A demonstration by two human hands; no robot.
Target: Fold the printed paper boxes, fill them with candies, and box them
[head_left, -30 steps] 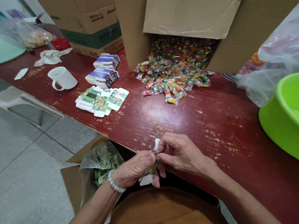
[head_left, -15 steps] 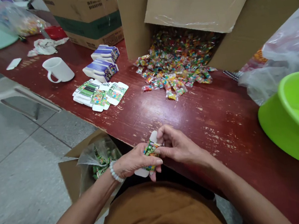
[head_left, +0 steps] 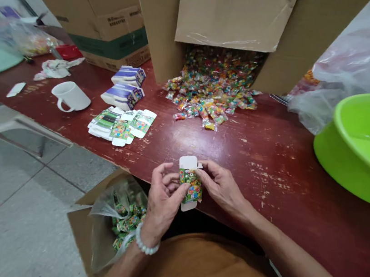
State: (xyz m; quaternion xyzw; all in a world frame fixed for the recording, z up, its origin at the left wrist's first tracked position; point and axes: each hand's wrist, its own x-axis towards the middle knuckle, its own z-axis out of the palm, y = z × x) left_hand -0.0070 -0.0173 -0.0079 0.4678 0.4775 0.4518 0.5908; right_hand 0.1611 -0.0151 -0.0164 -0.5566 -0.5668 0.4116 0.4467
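Note:
A small green printed carton [head_left: 191, 188] with white end flaps is held upright between both hands, just over the table's near edge. My left hand [head_left: 165, 196] has its thumb on the carton's front, its fingers curled beside the left edge. My right hand [head_left: 221, 186] pinches the right edge, thumb on the front near the top flap. A stack of flat green cartons [head_left: 117, 125] lies on the table ahead to the left. Farther right, small wrapped candies [head_left: 214, 102] spill out of a large cardboard box [head_left: 224, 23] on its side.
Purple carton bundles [head_left: 124, 95] and a white mug [head_left: 70, 96] stand behind the flat cartons. A green basin [head_left: 352, 156] is at the right. Below the table edge, a lined box [head_left: 81, 231] holds filled green packs [head_left: 126, 222]. A white stool [head_left: 20, 122] stands on the floor.
The carton has turned from tilted to upright, its printed front now facing me. My left hand has loosened from wrapping around it, and my right hand has moved to its right edge.

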